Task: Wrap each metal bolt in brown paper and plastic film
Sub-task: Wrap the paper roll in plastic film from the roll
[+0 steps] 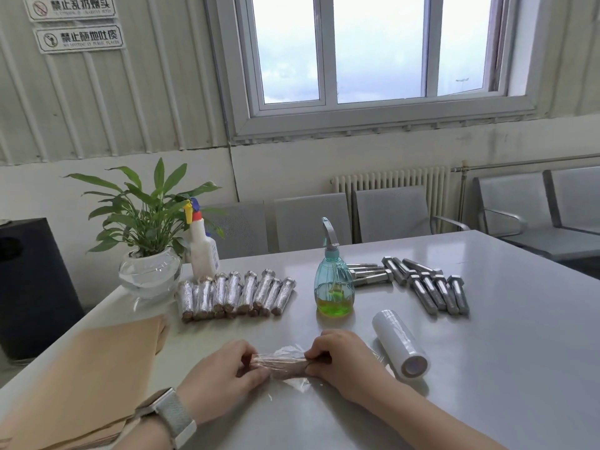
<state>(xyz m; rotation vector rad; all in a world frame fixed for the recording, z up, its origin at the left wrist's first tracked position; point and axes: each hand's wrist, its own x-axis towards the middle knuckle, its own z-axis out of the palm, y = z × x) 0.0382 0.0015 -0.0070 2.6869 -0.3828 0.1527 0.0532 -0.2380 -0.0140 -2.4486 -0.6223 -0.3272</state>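
Film-wrapped brown bolt (281, 363), glossy, crinkled

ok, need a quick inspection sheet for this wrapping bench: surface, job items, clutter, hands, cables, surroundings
Surface: grey table, glossy.
Job's things: bolt being wrapped in brown paper and film at the front; wrapped bolts in a row at back left; bare bolts at back right; film roll lying on its side; brown paper sheets stacked on the left.
Clutter: teal spray bottle, white spray bottle, potted plant.
Hands: left hand and right hand each grip one end of the bolt.
Cables: nothing seen.
Surroundings: window, radiator, metal chairs, wall signs.
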